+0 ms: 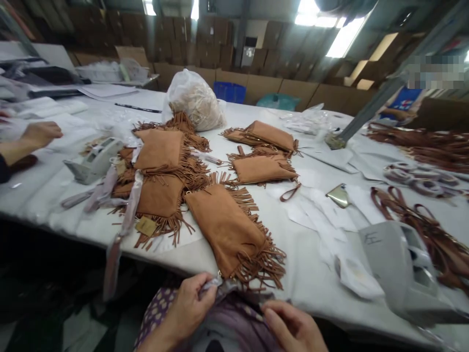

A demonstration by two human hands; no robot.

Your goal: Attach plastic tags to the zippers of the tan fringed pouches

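Observation:
A tan fringed pouch (227,225) lies at the table's front edge, its corner with a small metal ring pointing at me. Just below that corner, my left hand (194,300) is closed on a greyish plastic-wrapped strap (229,289) by the ring. My right hand (291,325) is at the lower right, fingertips pinched near the strap's other end; what is between them is too small to make out. To the left, more fringed pouches (159,149) are heaped together, with wrapped straps (126,215) hanging over the edge and a yellowish tag (145,226) on top.
Two more pouches (264,168) lie further back. A tape dispenser (399,269) stands at right beside brown straps (439,234); another dispenser (97,159) is at left, near a co-worker's hand (42,134). A stuffed plastic bag (194,100) and a metal post (381,93) stand behind.

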